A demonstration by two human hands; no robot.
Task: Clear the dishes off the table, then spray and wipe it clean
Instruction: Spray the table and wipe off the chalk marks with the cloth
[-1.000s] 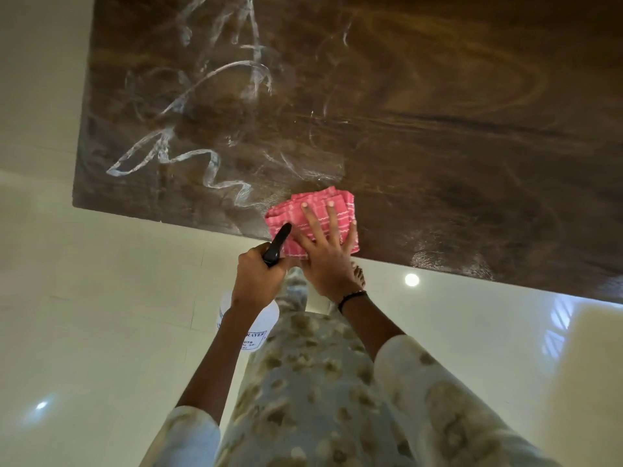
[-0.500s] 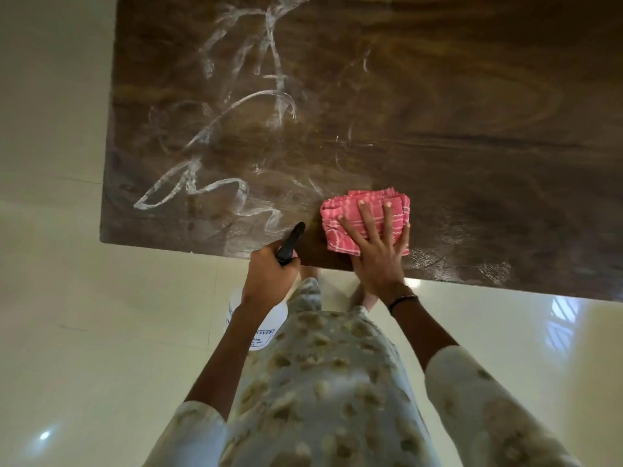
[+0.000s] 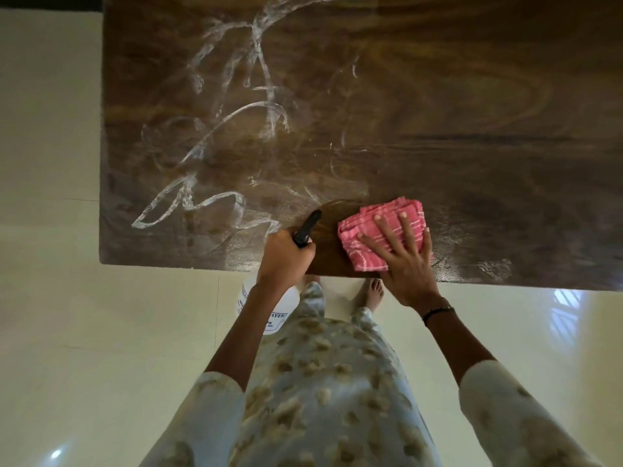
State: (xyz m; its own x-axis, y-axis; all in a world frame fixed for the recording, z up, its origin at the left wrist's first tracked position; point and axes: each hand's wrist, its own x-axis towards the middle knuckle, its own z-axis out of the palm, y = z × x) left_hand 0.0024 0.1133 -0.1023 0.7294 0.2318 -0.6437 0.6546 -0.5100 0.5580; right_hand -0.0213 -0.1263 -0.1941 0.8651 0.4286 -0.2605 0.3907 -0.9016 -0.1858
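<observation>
Hands (image 3: pixel 403 261) on cloth (image 3: pixel 381 230), "…AYER" bottle (image 3: pixel 269 315)

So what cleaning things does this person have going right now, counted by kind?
Pink cloths: 1, folded cloth pressed flat on the table by the right hand.
Spray bottles: 1, white spray bottle with a black nozzle, gripped by the left hand at the table's near edge.
Total: 2 cleaning things. No dishes show on the table.
</observation>
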